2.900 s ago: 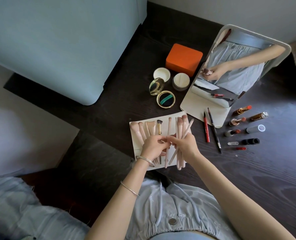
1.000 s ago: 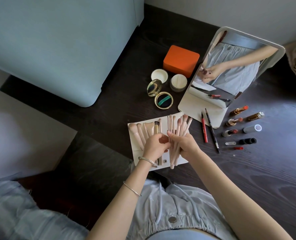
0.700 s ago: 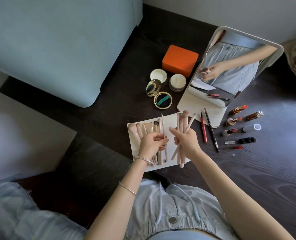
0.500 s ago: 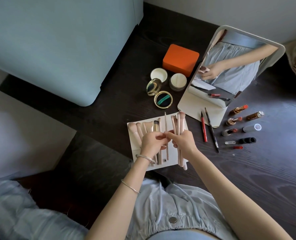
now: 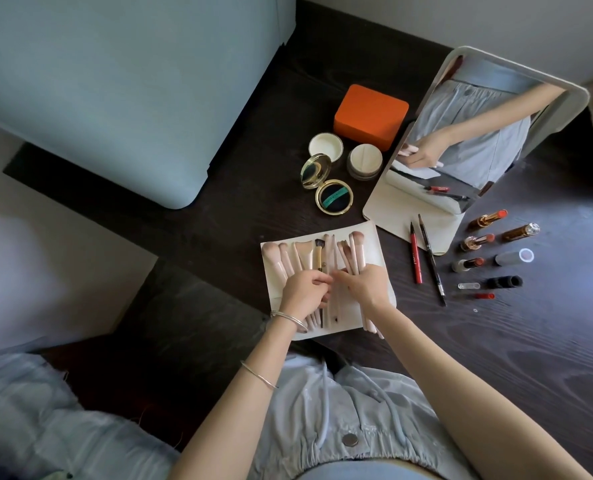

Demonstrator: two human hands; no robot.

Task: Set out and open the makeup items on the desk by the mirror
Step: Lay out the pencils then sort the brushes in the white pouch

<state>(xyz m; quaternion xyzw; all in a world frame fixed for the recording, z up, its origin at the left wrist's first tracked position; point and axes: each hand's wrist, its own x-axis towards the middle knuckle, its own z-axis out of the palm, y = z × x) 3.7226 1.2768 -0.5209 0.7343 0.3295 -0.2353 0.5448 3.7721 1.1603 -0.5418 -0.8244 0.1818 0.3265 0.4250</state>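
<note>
A white brush mat (image 5: 369, 239) lies open on the dark desk (image 5: 516, 344), in front of the standing mirror (image 5: 565, 109). Several pink makeup brushes (image 5: 281, 259) lie side by side on it. My left hand (image 5: 302, 296) sits curled over the middle brushes and pinches a thin brush handle (image 5: 334, 299). My right hand (image 5: 366, 289) grips a bundle of pink brushes low over the mat's right half. The two hands almost touch.
An open gold compact (image 5: 333, 200), an open powder jar (image 5: 365, 161), its lid (image 5: 325, 146) and an orange box (image 5: 371, 114) stand behind the mat. Right of it lie a red pencil (image 5: 415, 259), a black pencil (image 5: 432, 263), several opened lipsticks (image 5: 487, 218) and caps (image 5: 504, 281). A pale blue cabinet (image 5: 115, 81) stands at the left.
My right hand has lowered its fanned bundle of brushes from above the mat down onto it. My left hand has set a thin brush on the mat's middle and stays on it.
</note>
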